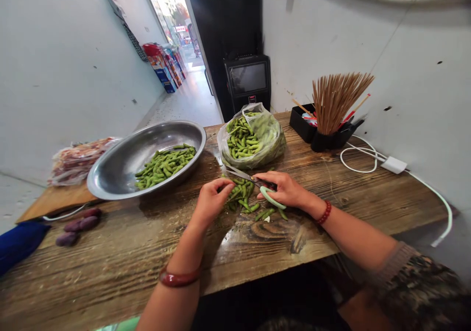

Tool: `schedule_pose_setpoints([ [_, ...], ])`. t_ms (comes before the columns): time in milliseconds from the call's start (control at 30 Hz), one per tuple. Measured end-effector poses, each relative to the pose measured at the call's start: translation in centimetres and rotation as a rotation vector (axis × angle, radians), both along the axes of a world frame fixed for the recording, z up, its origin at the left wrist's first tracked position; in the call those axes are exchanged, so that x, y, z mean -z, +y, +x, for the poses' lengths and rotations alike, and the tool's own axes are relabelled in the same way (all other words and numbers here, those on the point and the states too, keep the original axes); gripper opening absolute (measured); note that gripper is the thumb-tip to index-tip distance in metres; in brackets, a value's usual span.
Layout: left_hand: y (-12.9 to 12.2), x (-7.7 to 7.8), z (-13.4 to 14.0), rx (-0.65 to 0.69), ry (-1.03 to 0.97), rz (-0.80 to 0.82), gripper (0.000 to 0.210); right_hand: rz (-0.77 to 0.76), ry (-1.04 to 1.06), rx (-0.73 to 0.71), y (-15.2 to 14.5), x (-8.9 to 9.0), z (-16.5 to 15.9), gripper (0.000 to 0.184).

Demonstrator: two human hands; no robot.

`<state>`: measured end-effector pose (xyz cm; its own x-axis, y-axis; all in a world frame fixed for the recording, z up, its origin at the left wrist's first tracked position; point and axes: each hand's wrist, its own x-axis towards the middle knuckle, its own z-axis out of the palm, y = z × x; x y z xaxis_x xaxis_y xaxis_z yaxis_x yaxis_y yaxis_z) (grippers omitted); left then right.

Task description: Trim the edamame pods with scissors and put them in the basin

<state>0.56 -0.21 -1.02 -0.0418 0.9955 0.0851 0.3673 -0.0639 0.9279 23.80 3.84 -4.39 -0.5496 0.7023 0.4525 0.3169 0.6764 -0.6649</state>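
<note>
While seemingly finished pods (165,166) are lying in the bowl (110,174), I am noting bag (275,137) and pile (243,193) remaining; right hand (289,188) is holding scissors (271,197), left hand (212,201) pinching, contents unclear.

Basin (117,161) is smooth, shiny metal; bag (274,147) is thin, crinkled, see-thru plastic. Tabletop (128,252) is rough-grained wood w/ slight sheen. Scissors (253,179) have metal blades, prob. plastic handles. Sticks (336,102) are matt wood; bangle (180,279) is glossy.

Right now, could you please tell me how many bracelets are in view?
2: a smooth bangle on the left forearm and a beaded bracelet on the right wrist.
</note>
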Motion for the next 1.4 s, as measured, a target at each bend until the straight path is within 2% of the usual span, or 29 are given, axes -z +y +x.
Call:
schedule_pose_setpoints([
  [67, 0.2, 0.6, 0.1, 0.014, 0.277, 0.073, 0.006, -0.004, 0.002, -0.001, 0.0, 0.0, 0.0, 0.049],
  [133, 0.4, 1.1, 0.2, 0.066, 0.437, 0.081, 0.007, -0.009, 0.001, 0.0, -0.1, -0.1, 0.0, 0.05],
  [233, 0.5, 1.4, 0.1, 0.131, 0.53, 0.071, 0.009, -0.013, -0.002, -0.008, -0.1, -0.1, 0.0, 0.05],
  [333, 0.5, 1.3, 0.0, 0.134, 0.545, 0.083, 0.007, -0.007, -0.012, -0.017, 0.0, 0.0, 0.0, 0.05],
  [433, 0.5, 1.0, -0.1, 0.055, 0.439, 0.077, 0.001, -0.006, -0.005, -0.012, 0.0, 0.0, 0.0, 0.05],
  [533, 0.3, 0.5, -0.3, -0.008, 0.121, 0.014, 0.012, -0.024, 0.004, -0.013, -0.1, -0.1, 0.0, 0.05],
  [633, -0.1, -0.2, -0.4, -0.012, -0.235, -0.108, 0.022, -0.037, 0.016, -0.021, -0.2, -0.2, 0.0, 0.05],
  [733, -0.4, -0.7, -0.1, 0.018, -0.435, -0.17, 0.028, -0.028, 0.0, -0.045, -0.2, -0.3, 0.0, 0.054],
  [833, -0.5, -0.8, 0.3, 0.03, -0.491, -0.167, 0.03, -0.002, -0.037, -0.077, -0.3, -0.2, 0.0, 0.058],
  [1033, -0.7, -0.7, 0.9, 0.024, -0.458, -0.173, 0.03, 0.051, -0.089, -0.097, -0.6, -0.3, 0.0, 0.066],
  [1400, -0.7, -0.3, 1.6, 0.047, -0.441, -0.163, 0.023, 0.056, -0.081, -0.116, -0.7, -0.3, -0.2, 0.065],
])
